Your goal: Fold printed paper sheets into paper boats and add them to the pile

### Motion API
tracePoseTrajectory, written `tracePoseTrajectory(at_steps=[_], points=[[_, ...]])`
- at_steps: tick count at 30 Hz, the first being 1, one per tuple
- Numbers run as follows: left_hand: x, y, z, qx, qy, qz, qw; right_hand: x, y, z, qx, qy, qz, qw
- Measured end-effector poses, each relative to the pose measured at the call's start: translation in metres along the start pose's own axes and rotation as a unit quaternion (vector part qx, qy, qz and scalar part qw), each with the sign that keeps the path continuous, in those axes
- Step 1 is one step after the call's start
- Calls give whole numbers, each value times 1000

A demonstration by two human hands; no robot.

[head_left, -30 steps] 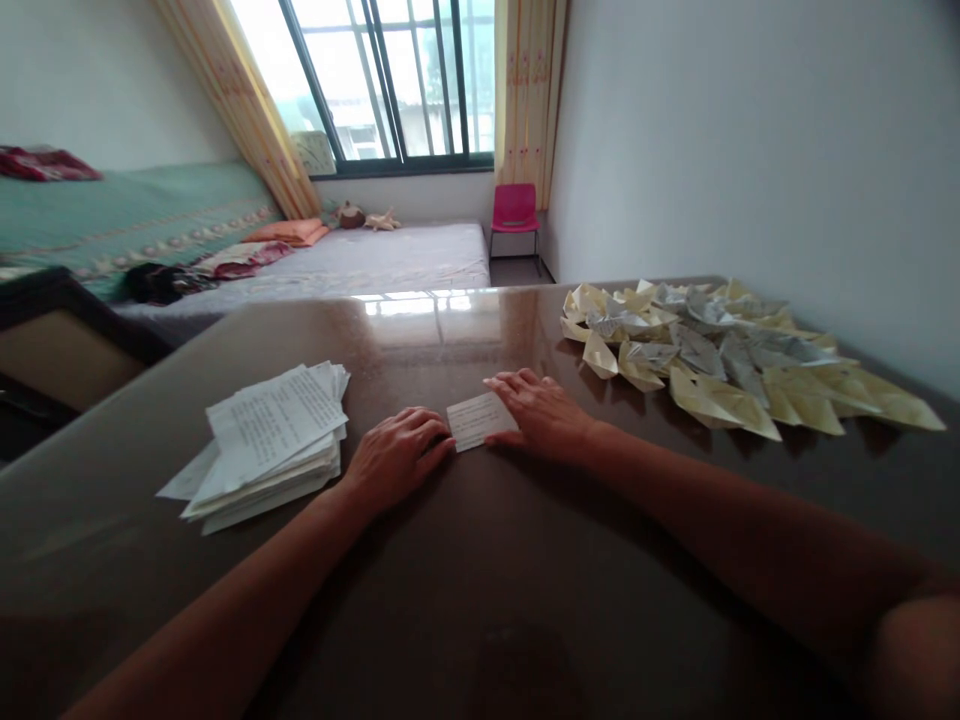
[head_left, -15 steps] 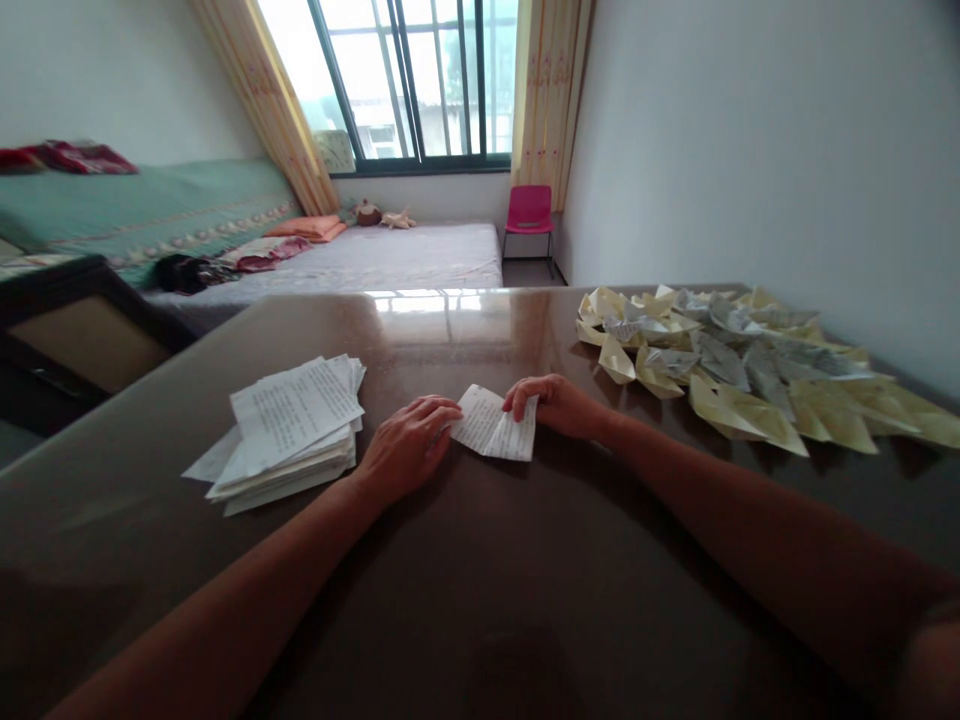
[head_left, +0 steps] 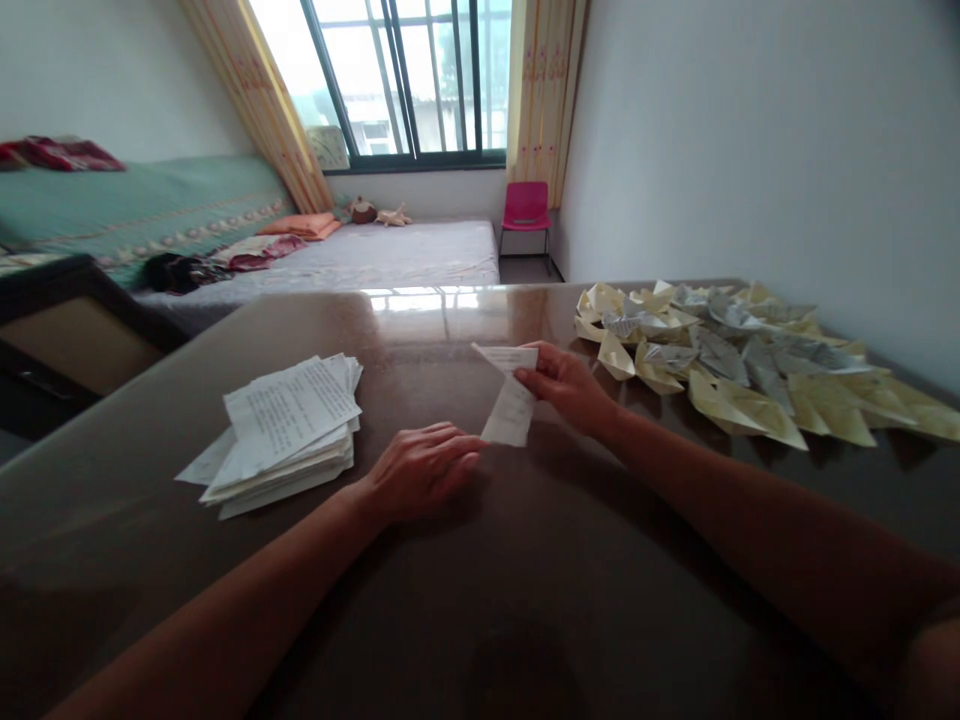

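A small sheet of printed paper (head_left: pixel 512 412), folded with its upper part spread into a point to the left, is between my hands over the table. My right hand (head_left: pixel 564 385) pinches its right side, thumb in front. My left hand (head_left: pixel 429 468) is lower, its fingers closed together at the paper's lower left corner; the thumb is mostly hidden. To the left lies a stack of loose printed sheets (head_left: pixel 289 425). On the right, several folded paper boats (head_left: pixel 739 405), yellowish and grey-white, crowd together.
The glossy brown table (head_left: pixel 420 610) stretches under both arms. Beyond its far edge are a bed (head_left: pixel 427 250) and a pink chair (head_left: pixel 526 207) beneath a window. A dark-framed chair or cabinet (head_left: pixel 79 345) stands off the left edge. A white wall borders the right side.
My right hand has raised and turned the paper, so it stands more upright and looks narrower. My left hand has shifted right and nearer to me, from its left edge to its lower corner.
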State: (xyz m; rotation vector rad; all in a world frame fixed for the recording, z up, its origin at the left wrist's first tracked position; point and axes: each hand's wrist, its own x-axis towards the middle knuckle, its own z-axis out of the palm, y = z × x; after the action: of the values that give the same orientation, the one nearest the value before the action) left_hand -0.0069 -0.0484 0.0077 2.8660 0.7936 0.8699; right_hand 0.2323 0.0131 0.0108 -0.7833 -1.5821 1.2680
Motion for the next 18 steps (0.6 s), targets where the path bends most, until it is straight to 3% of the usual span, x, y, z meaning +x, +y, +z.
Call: tracePoseTrajectory(at_steps=[2, 5, 8, 12, 16, 17, 18], points=[[0, 2, 1, 13, 37, -6, 999, -1, -2, 0, -42, 18, 6, 999], [0, 2, 4, 99, 84, -50, 990, -1, 5, -2, -88, -22, 27, 995], [2, 0, 7, 170, 59, -36, 983, 0, 17, -2, -92, -65, 49, 992], [4, -2, 11, 194, -4, 38, 980, 3, 27, 0, -125, -92, 59, 986], [2, -5, 12, 206, -18, 21, 978, 1, 14, -1, -289, -3, -46, 956], [2, -6, 12, 210, -15, 2, 978, 0, 8, -2, -318, -10, -78, 945], [2, -7, 13, 212, -13, -16, 977, -3, 2, -3, -331, -59, -102, 936]])
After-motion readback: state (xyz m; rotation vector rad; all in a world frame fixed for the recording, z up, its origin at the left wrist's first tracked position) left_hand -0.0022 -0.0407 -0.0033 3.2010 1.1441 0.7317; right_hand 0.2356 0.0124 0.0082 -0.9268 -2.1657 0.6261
